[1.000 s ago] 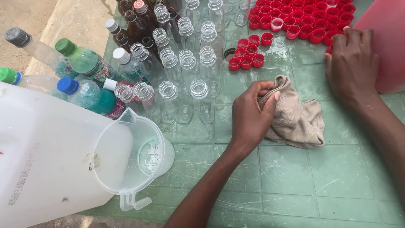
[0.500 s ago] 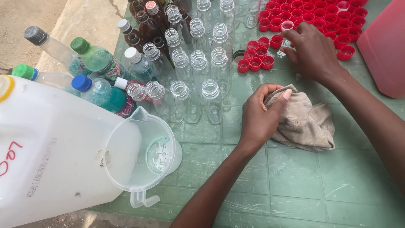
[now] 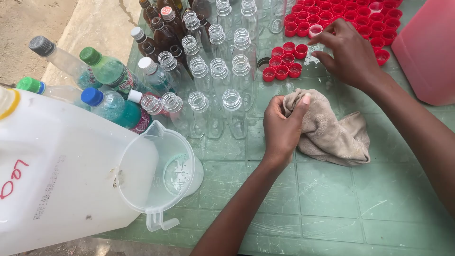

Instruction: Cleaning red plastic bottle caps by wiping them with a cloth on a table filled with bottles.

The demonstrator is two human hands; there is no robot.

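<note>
My left hand (image 3: 283,127) grips a crumpled beige cloth (image 3: 334,132) that lies on the green tiled table (image 3: 332,204). My right hand (image 3: 348,54) reaches up to the red bottle caps (image 3: 284,61), its fingertips touching a pale cap (image 3: 314,31) among them. Rows of empty clear plastic bottles (image 3: 222,71) stand uncapped just left of the cloth.
A big white jerrycan (image 3: 52,175) and a clear plastic jug (image 3: 163,173) sit at the lower left. Capped bottles with coloured tops (image 3: 106,99) lie beside them, brown bottles (image 3: 161,23) stand behind. A pink container (image 3: 426,52) stands at the right edge.
My right hand has moved left from the pink container to the red caps. My left hand has kept hold of the cloth.
</note>
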